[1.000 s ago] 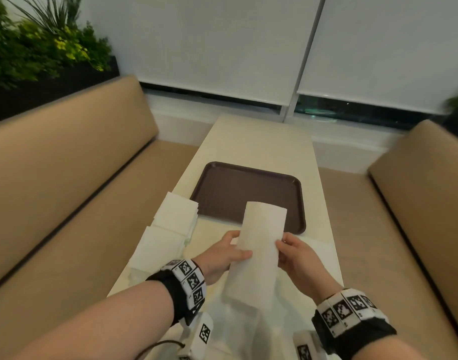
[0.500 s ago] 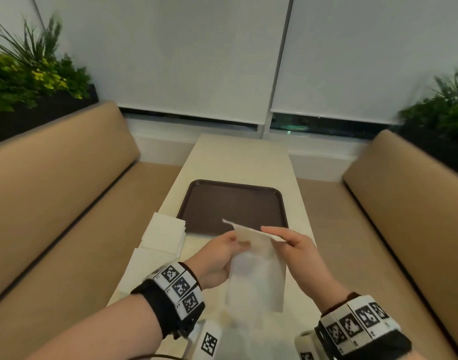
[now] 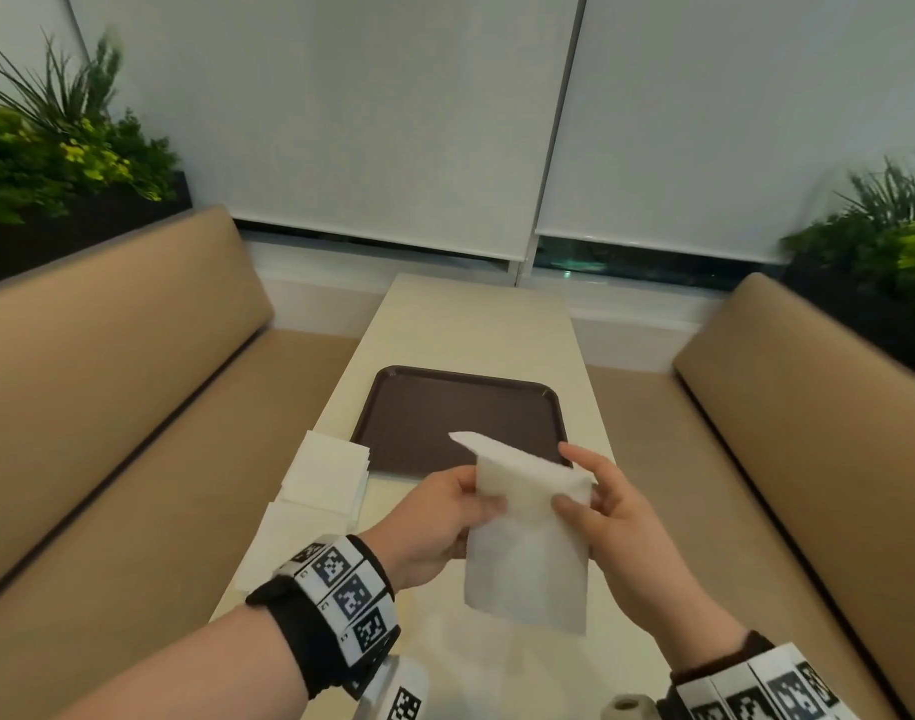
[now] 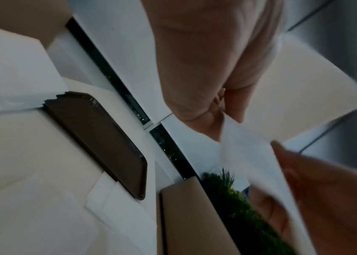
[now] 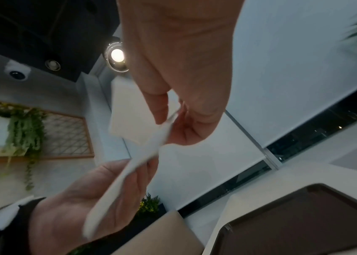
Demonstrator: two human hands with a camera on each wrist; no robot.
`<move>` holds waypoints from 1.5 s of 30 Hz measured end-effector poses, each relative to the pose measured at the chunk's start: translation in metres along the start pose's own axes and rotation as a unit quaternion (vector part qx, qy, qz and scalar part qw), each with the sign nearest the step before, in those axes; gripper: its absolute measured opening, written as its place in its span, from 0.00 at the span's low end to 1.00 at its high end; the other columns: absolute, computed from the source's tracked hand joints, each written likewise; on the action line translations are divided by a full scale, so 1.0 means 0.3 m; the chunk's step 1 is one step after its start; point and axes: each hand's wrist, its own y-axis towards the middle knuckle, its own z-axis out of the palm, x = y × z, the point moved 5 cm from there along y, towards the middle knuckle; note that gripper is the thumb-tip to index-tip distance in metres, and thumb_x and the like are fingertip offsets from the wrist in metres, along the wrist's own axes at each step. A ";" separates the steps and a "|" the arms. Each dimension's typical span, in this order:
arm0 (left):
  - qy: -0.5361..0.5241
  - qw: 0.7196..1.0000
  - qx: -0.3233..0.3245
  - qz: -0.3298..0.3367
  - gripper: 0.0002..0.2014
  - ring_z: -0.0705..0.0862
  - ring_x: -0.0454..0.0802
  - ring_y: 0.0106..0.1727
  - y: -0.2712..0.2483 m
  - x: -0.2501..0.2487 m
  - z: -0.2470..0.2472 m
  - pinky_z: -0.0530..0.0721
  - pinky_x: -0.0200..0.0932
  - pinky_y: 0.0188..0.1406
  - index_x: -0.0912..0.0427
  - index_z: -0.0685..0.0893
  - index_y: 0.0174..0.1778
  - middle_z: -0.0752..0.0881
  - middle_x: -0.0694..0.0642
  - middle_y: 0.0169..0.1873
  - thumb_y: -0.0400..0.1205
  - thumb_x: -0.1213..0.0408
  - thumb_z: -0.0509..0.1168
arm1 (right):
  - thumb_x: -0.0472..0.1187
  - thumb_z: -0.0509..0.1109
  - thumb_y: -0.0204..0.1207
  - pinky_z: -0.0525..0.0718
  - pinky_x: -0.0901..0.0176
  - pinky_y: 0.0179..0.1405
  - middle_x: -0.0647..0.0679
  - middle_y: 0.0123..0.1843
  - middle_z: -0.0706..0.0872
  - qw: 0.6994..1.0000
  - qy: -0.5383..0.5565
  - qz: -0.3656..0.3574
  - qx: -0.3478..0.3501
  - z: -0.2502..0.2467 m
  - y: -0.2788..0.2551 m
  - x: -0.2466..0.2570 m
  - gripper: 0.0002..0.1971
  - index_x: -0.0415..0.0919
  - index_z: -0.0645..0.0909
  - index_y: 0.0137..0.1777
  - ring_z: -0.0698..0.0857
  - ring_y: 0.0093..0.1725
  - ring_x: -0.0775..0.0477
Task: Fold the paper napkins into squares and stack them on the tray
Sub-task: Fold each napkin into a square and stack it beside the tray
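Note:
Both hands hold one white paper napkin [image 3: 528, 553] up in the air over the near end of the table. My left hand [image 3: 445, 517] pinches its left edge between thumb and fingers. On the right edge my right hand [image 3: 601, 511] pinches it too, thumb in front. The napkin's top part is bent back over towards me, and the lower half hangs down. Beyond the hands a dark brown tray [image 3: 424, 407] lies flat on the table with nothing on it. The napkin [image 5: 142, 160] shows edge-on in the right wrist view, and the napkin [image 4: 254, 155] appears blurred in the left wrist view.
White napkins [image 3: 325, 475] lie in overlapping piles on the cream table [image 3: 471, 324] left of the tray [image 4: 99, 141]. Tan bench seats [image 3: 107, 366] run along both sides. Planters with green plants [image 3: 55, 158] stand behind the backrests. Roller blinds cover the window ahead.
The long napkin strip that stood upright a second ago has had its top end folded over towards me. Both hands have risen slightly and shifted their pinch to the folded part.

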 end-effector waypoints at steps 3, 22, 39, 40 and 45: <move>0.001 1.000 -0.024 0.016 0.11 0.88 0.55 0.55 -0.007 -0.017 -0.015 0.88 0.51 0.52 0.61 0.83 0.61 0.90 0.58 0.54 0.83 0.71 0.65 | 0.29 0.65 0.81 0.87 0.43 0.53 0.43 0.54 0.91 0.999 0.016 0.033 0.014 0.018 -0.014 -0.017 0.16 0.44 0.80 0.64 0.90 0.54 0.40; 0.020 0.997 -0.066 0.025 0.14 0.83 0.52 0.37 -0.060 -0.069 -0.034 0.81 0.44 0.35 0.56 0.90 0.35 0.87 0.55 0.36 0.80 0.74 0.63 | 0.23 0.64 0.78 0.84 0.54 0.50 0.59 0.59 0.86 0.998 0.023 -0.053 0.003 0.018 -0.027 0.028 0.22 0.50 0.92 0.41 0.86 0.56 0.57; 0.155 0.978 -0.105 0.091 0.18 0.86 0.53 0.49 -0.073 -0.103 -0.019 0.87 0.50 0.49 0.39 0.76 0.62 0.86 0.55 0.51 0.84 0.68 0.61 | 0.30 0.55 0.57 0.75 0.78 0.54 0.67 0.60 0.84 0.974 -0.143 -0.175 0.016 0.008 -0.036 0.065 0.24 0.54 0.89 0.30 0.81 0.60 0.63; 0.184 0.972 -0.103 0.105 0.19 0.85 0.53 0.49 -0.075 -0.104 -0.018 0.86 0.50 0.50 0.36 0.74 0.63 0.86 0.56 0.51 0.84 0.68 0.61 | 0.31 0.56 0.60 0.76 0.73 0.56 0.64 0.59 0.85 0.980 -0.121 -0.159 0.019 -0.002 -0.033 0.078 0.22 0.53 0.90 0.36 0.82 0.61 0.61; 0.265 0.951 -0.076 0.141 0.22 0.82 0.49 0.52 -0.081 -0.099 0.008 0.82 0.49 0.57 0.29 0.70 0.64 0.83 0.51 0.51 0.85 0.65 0.58 | 0.52 0.56 0.85 0.74 0.67 0.62 0.65 0.64 0.82 0.953 -0.284 -0.079 0.063 0.050 -0.006 0.101 0.15 0.56 0.77 0.68 0.79 0.63 0.64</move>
